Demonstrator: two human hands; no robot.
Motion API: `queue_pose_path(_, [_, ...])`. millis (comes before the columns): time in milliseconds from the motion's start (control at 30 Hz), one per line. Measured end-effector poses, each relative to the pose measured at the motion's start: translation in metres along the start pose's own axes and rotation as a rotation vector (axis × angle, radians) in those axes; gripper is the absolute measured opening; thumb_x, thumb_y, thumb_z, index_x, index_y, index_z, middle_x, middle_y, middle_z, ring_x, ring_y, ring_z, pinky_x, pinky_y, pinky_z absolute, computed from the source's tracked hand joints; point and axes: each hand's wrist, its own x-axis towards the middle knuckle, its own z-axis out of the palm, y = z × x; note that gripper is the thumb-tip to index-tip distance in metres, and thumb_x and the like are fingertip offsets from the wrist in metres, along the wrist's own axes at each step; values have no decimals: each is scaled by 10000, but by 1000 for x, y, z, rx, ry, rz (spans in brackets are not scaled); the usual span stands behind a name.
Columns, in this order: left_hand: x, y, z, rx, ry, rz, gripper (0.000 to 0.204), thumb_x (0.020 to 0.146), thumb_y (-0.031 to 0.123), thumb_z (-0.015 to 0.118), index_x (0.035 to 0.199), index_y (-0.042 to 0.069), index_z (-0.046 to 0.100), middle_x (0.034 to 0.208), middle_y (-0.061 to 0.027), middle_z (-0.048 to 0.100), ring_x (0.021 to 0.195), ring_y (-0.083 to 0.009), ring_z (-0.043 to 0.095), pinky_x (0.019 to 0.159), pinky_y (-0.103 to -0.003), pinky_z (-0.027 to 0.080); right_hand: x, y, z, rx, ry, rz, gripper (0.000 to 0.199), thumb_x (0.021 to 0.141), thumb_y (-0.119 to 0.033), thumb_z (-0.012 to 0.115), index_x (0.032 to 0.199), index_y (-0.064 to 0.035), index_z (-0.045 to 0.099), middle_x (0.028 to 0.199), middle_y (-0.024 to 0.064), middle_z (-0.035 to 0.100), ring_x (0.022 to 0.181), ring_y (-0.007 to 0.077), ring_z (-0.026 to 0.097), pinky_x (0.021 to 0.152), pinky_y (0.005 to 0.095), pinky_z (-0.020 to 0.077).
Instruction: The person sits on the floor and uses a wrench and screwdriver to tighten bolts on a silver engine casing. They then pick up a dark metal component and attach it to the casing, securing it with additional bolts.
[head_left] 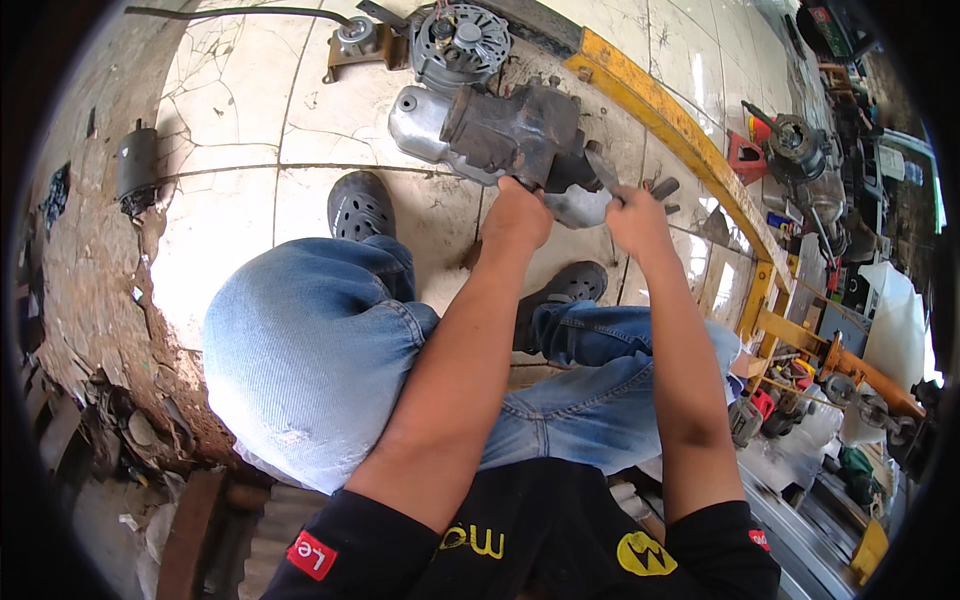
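Observation:
A dark, grimy cast-metal housing lies on the tiles ahead of me, against a smooth silver metal cover. My left hand is closed on the housing's near edge, with the fingertips partly hidden. In my closed right hand is a flat-bladed metal scraper, its blade angled toward the housing's right end. Its handle is mostly hidden in the grip. Dark stubby metal pieces show just beyond that hand; whether they belong to the tool I cannot tell.
An alternator and a bracketed metal part with a long rod sit beyond the housing. A yellow metal frame curves along the right. A grey cylinder stands at left. Tools and parts clutter the far right.

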Motion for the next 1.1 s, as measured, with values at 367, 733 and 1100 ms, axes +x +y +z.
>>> queue_pose_path(367, [8, -10, 9, 56, 44, -34, 428, 962, 349, 476, 1194, 7, 363, 1093, -234, 651, 1063, -366, 624, 894, -485, 459, -3, 0, -4, 32, -20, 6, 381, 810, -195, 491, 1124, -82, 674, 1032, 272, 639, 1024, 420, 603, 919, 440, 470])
queue_pose_path(733, [6, -6, 6, 62, 70, 8, 447, 948, 323, 499, 1189, -32, 372, 1113, -280, 626, 1072, -407, 605, 911, -475, 461, 3, 9, -6, 90, -9, 41, 377, 815, -201, 496, 1123, -84, 680, 1070, 270, 636, 1058, 410, 594, 947, 439, 459])
queue_pose_path(1100, [7, -7, 5, 72, 59, 2, 467, 953, 322, 490, 1219, -40, 362, 1151, -285, 611, 1091, -406, 596, 926, -470, 457, 1, 13, -20, 12, -101, 39, 407, 800, -208, 498, 1155, -112, 674, 1081, 251, 643, 1062, 402, 599, 950, 449, 460])
